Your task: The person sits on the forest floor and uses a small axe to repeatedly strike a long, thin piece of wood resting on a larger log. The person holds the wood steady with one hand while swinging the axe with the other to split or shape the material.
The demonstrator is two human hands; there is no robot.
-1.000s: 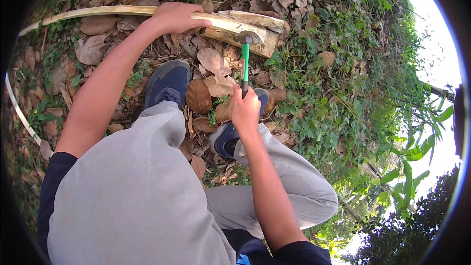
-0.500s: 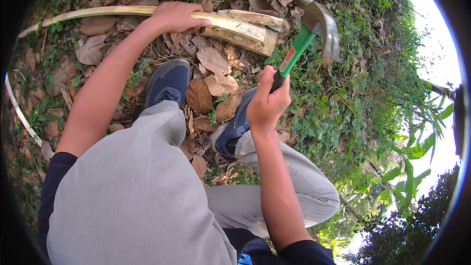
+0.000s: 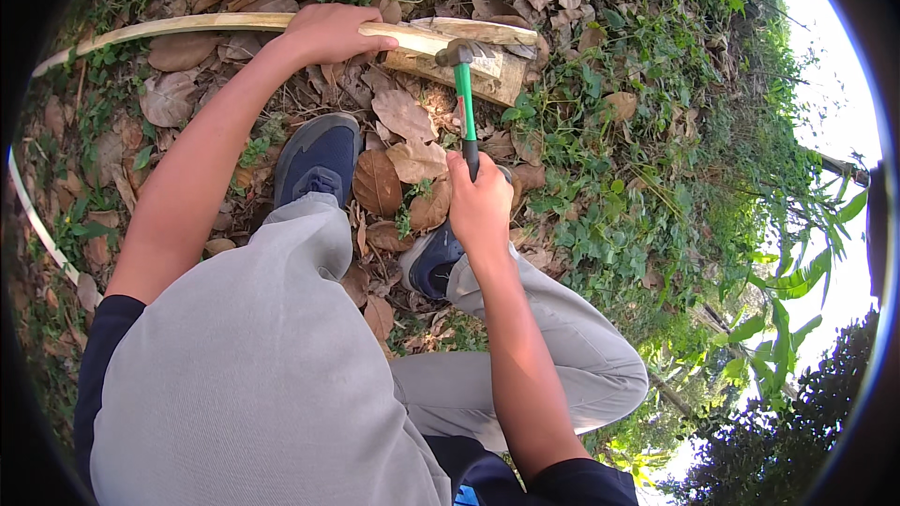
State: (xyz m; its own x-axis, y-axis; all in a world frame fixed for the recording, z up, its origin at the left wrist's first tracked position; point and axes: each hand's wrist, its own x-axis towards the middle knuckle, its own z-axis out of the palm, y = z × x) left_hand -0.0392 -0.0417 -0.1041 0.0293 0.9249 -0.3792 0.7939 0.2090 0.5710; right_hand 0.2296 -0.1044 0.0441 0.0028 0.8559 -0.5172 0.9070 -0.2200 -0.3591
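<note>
My left hand [image 3: 333,33] is wrapped over a long pale wooden strip [image 3: 214,22], pressing its right end down over a wooden block [image 3: 506,84]. In my right hand [image 3: 481,199] is a claw hammer [image 3: 465,103] with a green and black handle, gripped low on the dark part. The hammer head is at the strip's right end, above the block; whether it touches cannot be made out. Beside the strip, on its far side, lies a rough split piece of wood [image 3: 492,31]. Whatever is directly under the hammer head is hidden.
Dry brown leaves [image 3: 405,114] and green ground plants [image 3: 609,215] cover the ground. My blue shoes [image 3: 317,161] stand just nearer than the wood. A thin pale strip [image 3: 42,225] curves along the left edge. Leafy trees [image 3: 778,337] rise at the right.
The hammer has swung down and left, from raised at the right to the strip's end. My right hand moved left and nearer with it; my left hand stays on the strip.
</note>
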